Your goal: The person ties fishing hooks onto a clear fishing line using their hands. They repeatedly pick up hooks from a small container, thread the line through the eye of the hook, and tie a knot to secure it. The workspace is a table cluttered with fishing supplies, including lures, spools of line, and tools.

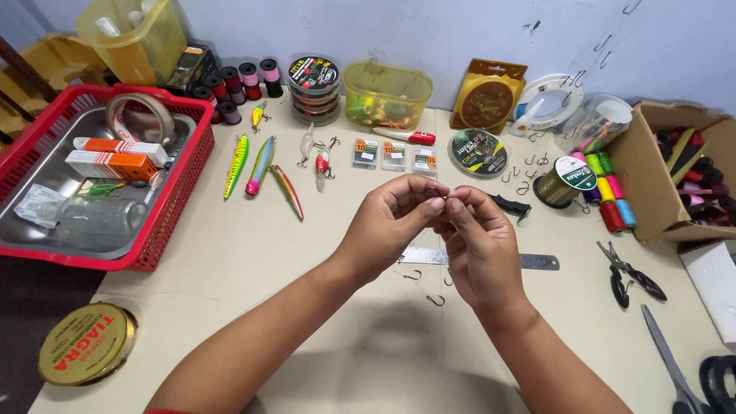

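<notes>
My left hand (pixel 391 222) and my right hand (pixel 481 249) meet above the middle of the table, fingertips pinched together around something too small to make out, maybe a hook or a thin line. Under them lies a steel ruler (pixel 537 261). Two loose fish hooks (pixel 414 274) (pixel 436 300) rest on the table just below my hands. A black clip-like piece (pixel 512 205) sits right behind my right hand.
A red basket (pixel 165 222) with a tray, tape and boxes stands at left. Fishing lures (pixel 261 165), hook packets (pixel 393 155), line spools (pixel 477 152), a cardboard box of thread (pixel 652 184), pliers (pixel 630 276), scissors (pixel 675 368) and a gold tin (pixel 86 343) surround the work spot.
</notes>
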